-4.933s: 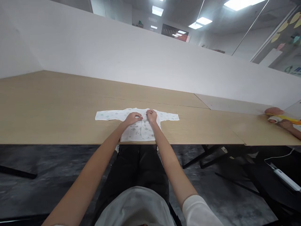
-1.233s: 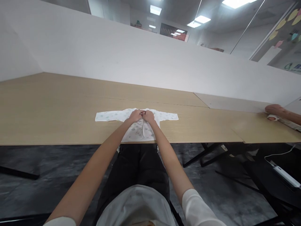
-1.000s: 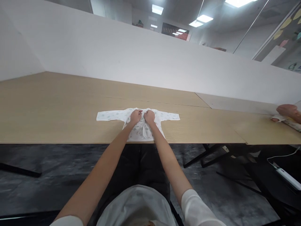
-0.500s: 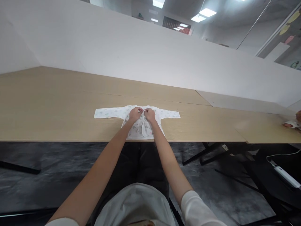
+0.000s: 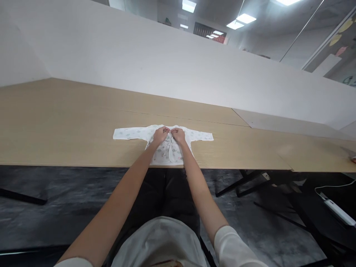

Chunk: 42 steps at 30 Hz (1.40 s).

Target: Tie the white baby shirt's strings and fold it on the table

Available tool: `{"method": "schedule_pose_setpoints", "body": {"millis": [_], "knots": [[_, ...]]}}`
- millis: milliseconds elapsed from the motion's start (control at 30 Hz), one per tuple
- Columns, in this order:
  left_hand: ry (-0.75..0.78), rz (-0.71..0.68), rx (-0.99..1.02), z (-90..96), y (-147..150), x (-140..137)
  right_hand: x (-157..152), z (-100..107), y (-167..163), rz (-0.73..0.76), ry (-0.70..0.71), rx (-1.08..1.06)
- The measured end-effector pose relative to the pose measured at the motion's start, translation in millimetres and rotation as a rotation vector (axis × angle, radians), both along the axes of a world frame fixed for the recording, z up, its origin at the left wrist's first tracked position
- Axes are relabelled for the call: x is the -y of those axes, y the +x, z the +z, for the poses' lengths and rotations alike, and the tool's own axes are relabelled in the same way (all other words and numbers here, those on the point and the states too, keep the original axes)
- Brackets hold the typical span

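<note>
A small white long-sleeved baby shirt [image 5: 170, 151] with a scattered print lies on the table, its sleeves spread out to both sides and its hem near the front edge. My left hand [image 5: 161, 135] pinches the shirt's front just below the neckline. Right beside it, my right hand [image 5: 178, 135] pinches the other side of the front opening. The fingertips of both hands almost meet at the centre. Whatever small part sits between the fingers is too small to make out. Below the hands, the front edges run down to the hem.
The wooden table [image 5: 69, 126] stretches left and right, with a white partition [image 5: 139, 63] behind it. Under the table at the right are black legs [image 5: 250, 182] and a white power strip [image 5: 339, 212]. Something small [image 5: 353, 159] shows at the far right edge.
Both hands stay at the neckline, with only slight finger movement. At the far right, the person's hand and white cloth have mostly gone out of view.
</note>
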<state>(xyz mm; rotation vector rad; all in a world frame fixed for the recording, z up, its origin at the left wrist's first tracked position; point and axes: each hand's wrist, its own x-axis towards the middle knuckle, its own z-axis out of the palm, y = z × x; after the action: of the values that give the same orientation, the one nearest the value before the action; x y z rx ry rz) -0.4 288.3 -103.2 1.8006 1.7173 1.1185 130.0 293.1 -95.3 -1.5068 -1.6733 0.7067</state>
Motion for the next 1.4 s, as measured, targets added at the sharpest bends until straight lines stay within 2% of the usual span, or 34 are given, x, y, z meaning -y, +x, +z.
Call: {"method": "schedule_pose_setpoints", "body": {"millis": [167, 400, 833, 1033, 1233, 1333, 1400], "knots": [[-0.006, -0.008, -0.003, -2.7, 0, -4, -2, 0, -2, -0.026, -0.019, 0.019], [0.006, 0.012, -0.085, -1.1, 2, -1, -3, -6, -4, -0.045, 0.024, 0.045], [0.01, 0.071, -0.24, -0.9, 3, 0, -10, -6, -6, -0.086, -0.064, -0.022], [-0.015, 0.129, -0.288, 2.3, 3, 1, -9, -9, -6, -0.107, 0.012, 0.018], [-0.022, 0.201, -0.294, 2.5, 2, 1, -5, -11, -5, -0.04, 0.06, 0.112], [-0.031, 0.166, -0.275, 3.1, -4, 2, -4, -10, -6, -0.049, 0.058, 0.126], [-0.04, 0.08, -0.238, 3.9, -11, 1, -4, -9, -7, -0.057, 0.042, 0.141]]}}
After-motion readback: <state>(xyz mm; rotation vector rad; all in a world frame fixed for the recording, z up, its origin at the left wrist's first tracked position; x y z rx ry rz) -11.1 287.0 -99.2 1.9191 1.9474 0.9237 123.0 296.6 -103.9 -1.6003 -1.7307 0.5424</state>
